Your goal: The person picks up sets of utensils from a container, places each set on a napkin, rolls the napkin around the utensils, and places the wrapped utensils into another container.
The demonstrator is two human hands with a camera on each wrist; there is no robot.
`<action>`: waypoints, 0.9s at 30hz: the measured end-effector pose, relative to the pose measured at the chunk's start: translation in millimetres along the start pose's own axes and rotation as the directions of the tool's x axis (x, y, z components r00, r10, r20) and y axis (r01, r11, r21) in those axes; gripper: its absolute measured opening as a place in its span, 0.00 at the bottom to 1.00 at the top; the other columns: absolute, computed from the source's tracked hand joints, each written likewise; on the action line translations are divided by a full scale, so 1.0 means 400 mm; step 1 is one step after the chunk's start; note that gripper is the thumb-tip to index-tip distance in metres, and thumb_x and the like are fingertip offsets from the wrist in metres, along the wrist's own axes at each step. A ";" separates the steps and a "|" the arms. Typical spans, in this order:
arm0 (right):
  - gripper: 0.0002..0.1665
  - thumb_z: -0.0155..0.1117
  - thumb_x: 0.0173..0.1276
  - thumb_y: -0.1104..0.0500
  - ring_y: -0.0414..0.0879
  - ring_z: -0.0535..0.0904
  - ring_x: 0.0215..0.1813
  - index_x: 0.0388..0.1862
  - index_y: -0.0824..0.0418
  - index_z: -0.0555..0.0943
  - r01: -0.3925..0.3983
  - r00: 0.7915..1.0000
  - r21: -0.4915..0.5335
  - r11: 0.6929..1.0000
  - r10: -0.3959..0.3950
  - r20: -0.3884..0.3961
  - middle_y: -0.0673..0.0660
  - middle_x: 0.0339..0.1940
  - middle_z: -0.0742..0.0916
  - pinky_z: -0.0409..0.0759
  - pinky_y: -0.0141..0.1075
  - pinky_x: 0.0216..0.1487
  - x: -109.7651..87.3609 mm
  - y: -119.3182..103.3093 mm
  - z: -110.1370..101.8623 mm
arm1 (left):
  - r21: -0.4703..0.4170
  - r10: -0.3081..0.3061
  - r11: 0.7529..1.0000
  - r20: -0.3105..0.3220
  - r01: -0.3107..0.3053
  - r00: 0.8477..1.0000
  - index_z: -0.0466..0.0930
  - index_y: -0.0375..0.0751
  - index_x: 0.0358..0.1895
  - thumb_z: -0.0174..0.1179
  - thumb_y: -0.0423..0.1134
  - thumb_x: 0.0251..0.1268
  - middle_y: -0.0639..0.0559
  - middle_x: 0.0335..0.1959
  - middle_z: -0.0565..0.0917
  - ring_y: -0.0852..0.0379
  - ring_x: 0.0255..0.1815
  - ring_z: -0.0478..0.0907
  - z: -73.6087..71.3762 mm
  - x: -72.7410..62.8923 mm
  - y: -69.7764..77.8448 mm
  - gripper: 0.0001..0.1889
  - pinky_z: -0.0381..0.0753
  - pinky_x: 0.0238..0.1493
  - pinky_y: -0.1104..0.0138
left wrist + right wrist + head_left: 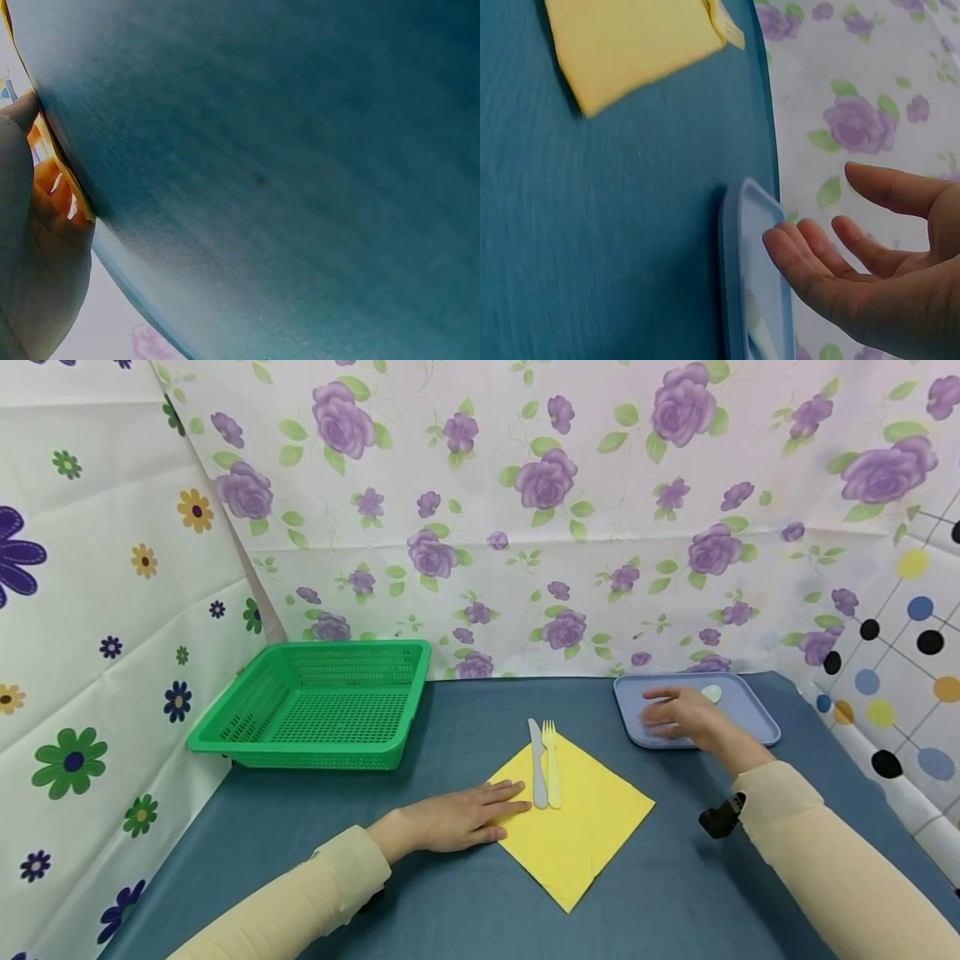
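My left hand [461, 818] rests flat on the left corner of a yellow napkin [592, 818], fingers straight and close to a grey knife [537, 768]. Beside the knife lies a pale yellow fork [552, 772], tines pointing away from me. In the left wrist view the left hand [56, 255] shows at the left edge. Over a light blue tray [742, 727] hovers my right hand [690, 717], fingers spread and holding nothing. A pale green utensil with a rounded end [711, 693] lies in the tray, partly hidden by that hand in the head view.
A green plastic basket [405, 731] with slotted walls stands at the back left of the blue-covered table [450, 893]. Floral sheeting [480, 527] hangs behind the table and more patterned sheeting rises on both sides.
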State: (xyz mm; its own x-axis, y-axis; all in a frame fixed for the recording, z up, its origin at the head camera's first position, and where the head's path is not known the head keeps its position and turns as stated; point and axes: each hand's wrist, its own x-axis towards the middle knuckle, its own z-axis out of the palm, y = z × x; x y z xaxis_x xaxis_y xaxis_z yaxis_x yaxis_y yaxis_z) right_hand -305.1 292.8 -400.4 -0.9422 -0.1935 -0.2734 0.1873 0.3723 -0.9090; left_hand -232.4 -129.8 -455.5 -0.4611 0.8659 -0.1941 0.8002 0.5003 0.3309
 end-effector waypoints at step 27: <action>0.42 0.54 0.84 0.57 0.67 0.68 0.74 0.85 0.71 0.47 -0.058 0.995 0.028 0.998 0.060 -0.082 0.76 0.79 0.63 0.72 0.54 0.73 -0.030 0.052 -0.143 | 0.003 -0.005 1.000 -0.001 0.005 1.000 0.49 0.60 0.86 0.39 0.55 0.88 0.57 0.87 0.44 0.58 0.86 0.39 0.002 0.001 -0.002 0.30 0.48 0.84 0.58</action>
State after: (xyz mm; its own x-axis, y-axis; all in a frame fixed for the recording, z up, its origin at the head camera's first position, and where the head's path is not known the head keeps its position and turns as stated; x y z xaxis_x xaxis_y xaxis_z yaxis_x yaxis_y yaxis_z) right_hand -305.8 354.6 -398.2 -0.9488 -0.0959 -0.3009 0.2494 0.3571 -0.9002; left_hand -232.8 -129.7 -456.7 -0.4654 0.8635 -0.1944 0.7991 0.5044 0.3271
